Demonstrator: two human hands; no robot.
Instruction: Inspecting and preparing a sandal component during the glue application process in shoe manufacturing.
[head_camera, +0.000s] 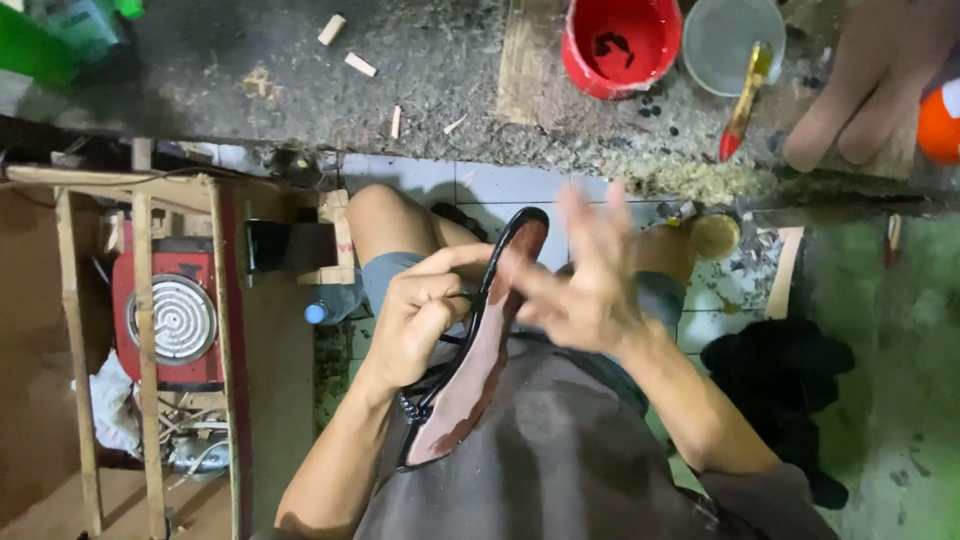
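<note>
My left hand (425, 315) grips a long black shoe sole (478, 360) with a reddish-brown inner face, held upright against my lap. The fingers wrap its left edge near the middle. My right hand (585, 280) hovers just right of the sole's upper part, fingers spread and blurred, a fingertip close to or touching the sole's face. It holds nothing.
A red bucket (618, 42) and a clear tub (730, 40) with a brush (742, 100) stand on the dusty workbench (300, 70) ahead. Another person's hand (870, 80) rests at the top right. A red electric hotplate (170, 318) sits in a wooden frame at left. Black cloth (785, 375) lies at right.
</note>
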